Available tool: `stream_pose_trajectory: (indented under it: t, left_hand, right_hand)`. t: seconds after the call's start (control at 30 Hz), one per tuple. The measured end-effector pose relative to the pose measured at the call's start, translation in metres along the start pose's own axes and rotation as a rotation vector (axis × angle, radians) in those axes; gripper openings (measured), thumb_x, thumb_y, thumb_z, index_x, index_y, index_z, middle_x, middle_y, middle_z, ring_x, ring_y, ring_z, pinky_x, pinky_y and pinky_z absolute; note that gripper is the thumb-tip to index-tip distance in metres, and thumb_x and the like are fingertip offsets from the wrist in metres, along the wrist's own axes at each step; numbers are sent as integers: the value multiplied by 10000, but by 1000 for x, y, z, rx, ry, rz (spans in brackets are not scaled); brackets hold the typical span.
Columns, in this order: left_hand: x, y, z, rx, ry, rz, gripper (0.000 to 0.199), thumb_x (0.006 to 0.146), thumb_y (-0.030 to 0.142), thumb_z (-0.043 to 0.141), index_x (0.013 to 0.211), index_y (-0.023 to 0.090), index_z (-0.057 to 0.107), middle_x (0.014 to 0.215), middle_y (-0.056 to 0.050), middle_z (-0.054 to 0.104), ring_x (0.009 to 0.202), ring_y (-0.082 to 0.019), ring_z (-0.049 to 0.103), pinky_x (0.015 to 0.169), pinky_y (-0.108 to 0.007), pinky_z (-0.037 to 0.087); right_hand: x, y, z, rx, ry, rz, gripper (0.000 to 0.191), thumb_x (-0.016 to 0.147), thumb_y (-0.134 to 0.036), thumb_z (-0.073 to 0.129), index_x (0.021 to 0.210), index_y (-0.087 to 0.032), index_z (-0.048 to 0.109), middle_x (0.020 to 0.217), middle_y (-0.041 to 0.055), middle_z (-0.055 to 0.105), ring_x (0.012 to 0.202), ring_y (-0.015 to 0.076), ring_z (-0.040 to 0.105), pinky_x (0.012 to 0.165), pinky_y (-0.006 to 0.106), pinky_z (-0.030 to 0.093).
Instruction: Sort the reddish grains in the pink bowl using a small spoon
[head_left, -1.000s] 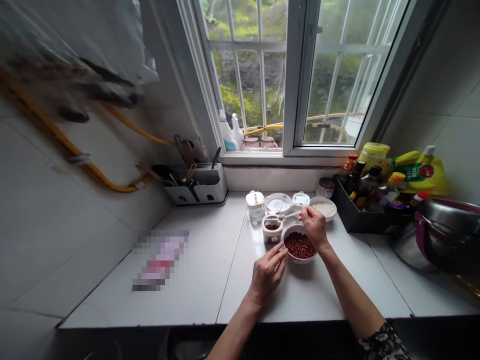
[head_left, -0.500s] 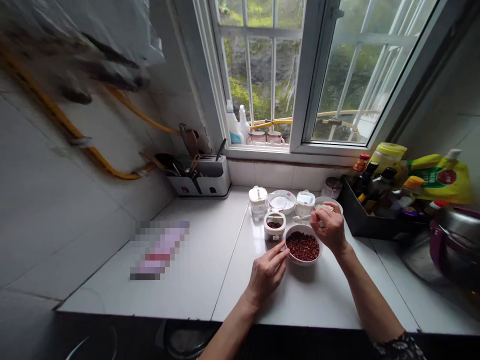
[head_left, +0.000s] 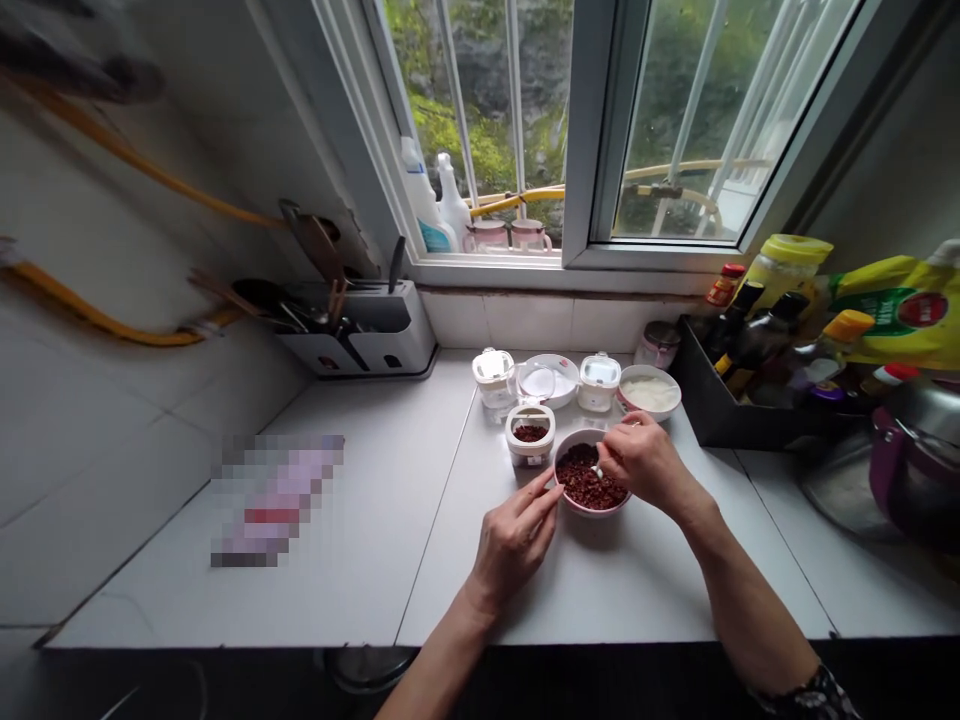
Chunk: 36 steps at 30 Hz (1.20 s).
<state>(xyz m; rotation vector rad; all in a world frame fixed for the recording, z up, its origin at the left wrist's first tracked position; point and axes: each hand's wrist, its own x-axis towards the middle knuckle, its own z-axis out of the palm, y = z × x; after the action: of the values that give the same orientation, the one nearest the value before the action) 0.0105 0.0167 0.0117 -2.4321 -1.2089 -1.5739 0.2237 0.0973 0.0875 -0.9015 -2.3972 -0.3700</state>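
White spoon (head_left: 598, 471), one — one bowl (head_left: 591, 511) — two hands (head_left: 512, 540) (head_left: 651, 462).

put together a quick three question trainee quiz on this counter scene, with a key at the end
1. True or false: the left hand touches the bowl of dark red pieces.
2. Multiple choice: as seen in this view, where does the small jar with similar dark red contents stand?
A) inside the black box
B) to the left of the bowl
C) on the window sill
3. Short answer: which hand holds the small white utensil?

Key: 1. True. 2. B. 3. The right hand.
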Motion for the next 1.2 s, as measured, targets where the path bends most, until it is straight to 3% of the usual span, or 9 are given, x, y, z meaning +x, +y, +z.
stream_pose_trajectory:
  t: [0.13,0.37,0.7,1.2]
  left_hand:
    - [0,0,-1,-9,1,7,323,923,53,551,1204,164,662,1265,-159,697,1112,-213,713,933,-296,608]
    - [1,0,-1,-8,-10,-14,307,932,63,554,1196,173,666,1239,-150,711,1091,-204,722,917,-292,614]
    - [4,1,-2,10,-13,-1,302,939,75,554,1191,191,674,1232,-131,718,1096,-209,720,925,-310,616]
    - [1,-4,1,11,-13,-3,284,946,103,556,1173,195,700,1209,-125,730,1084,-217,726,925,-340,622]
  right_hand:
    - [2,-4,3,67,63,25,330,961,-197,470,640,-202,547,576,-14,608,533,121,477,866,313,414]
    - [1,10,6,186,113,192,376,953,-223,471,577,-212,471,530,-28,543,508,114,401,813,295,424]
    - [-1,6,29,257,12,287,384,922,-241,514,546,-214,441,522,-9,534,595,145,486,765,286,398]
    - [2,3,32,184,-17,308,351,897,-199,566,548,-201,529,530,-11,572,537,128,480,694,278,360]
